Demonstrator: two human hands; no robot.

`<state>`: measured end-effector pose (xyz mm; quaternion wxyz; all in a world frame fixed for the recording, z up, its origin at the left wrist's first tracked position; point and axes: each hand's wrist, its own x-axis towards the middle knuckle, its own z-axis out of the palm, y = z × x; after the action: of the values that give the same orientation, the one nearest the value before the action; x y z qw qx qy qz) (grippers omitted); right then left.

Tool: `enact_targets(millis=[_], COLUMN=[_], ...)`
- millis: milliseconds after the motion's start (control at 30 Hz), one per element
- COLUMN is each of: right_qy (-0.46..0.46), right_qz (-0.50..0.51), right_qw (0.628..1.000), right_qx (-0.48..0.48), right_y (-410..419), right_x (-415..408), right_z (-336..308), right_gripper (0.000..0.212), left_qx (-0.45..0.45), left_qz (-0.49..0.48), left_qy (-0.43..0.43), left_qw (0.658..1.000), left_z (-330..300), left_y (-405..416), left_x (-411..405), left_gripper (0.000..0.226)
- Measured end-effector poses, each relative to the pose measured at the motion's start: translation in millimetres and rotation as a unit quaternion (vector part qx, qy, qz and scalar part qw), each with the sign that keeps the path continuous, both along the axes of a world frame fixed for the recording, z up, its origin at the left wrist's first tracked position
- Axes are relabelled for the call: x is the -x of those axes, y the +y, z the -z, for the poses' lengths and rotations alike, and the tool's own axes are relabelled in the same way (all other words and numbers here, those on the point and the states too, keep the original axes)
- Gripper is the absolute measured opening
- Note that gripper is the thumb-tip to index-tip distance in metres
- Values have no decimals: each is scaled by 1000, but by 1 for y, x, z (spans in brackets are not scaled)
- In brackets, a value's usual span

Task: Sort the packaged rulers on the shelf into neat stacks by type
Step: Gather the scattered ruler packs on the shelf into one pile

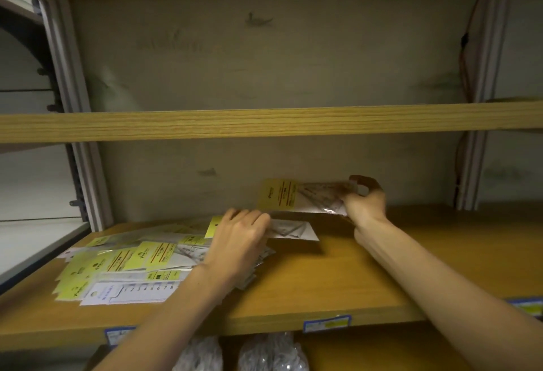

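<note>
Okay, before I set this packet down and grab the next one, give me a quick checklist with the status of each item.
1. Right hand grips the raised packet: ok.
2. Bare shelf beneath it for a new stack: ok.
3. Left hand on the next packet: ok.
4. Both packets the same type: cannot tell, print blurred.
5. Loose pile sorted: not ok, still jumbled.

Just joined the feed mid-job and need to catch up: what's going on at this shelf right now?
A person is sorting packaged rulers on a wooden shelf. The right hand holds one yellow-carded packet lifted above the shelf near the back. The left hand rests on a loose, unsorted pile of packets on the shelf's left part, fingertips on a clear packet lying just right of the pile. No neat stacks show yet.
</note>
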<state>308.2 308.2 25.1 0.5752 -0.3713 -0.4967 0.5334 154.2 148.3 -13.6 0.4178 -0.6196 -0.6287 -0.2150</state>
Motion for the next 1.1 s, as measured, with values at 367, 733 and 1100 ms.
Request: enact_targets(millis=[367, 733, 1100], right_qy=[17, -34, -144], right_qz=[20, 34, 88], right_qw=[1000, 999, 985], right_qx=[14, -15, 39], right_y=[35, 138, 201], right_x=[-45, -158, -209], right_z=[-13, -20, 28], right_gripper=[32, 37, 39], left_qx=[-4, 0, -46], left_qz=[27, 27, 5], left_qy=[16, 5, -21], left_qw=[999, 1000, 999], left_z=[-12, -9, 17], left_y=[37, 127, 185], left_x=[-26, -120, -194], left_gripper=[33, 36, 28])
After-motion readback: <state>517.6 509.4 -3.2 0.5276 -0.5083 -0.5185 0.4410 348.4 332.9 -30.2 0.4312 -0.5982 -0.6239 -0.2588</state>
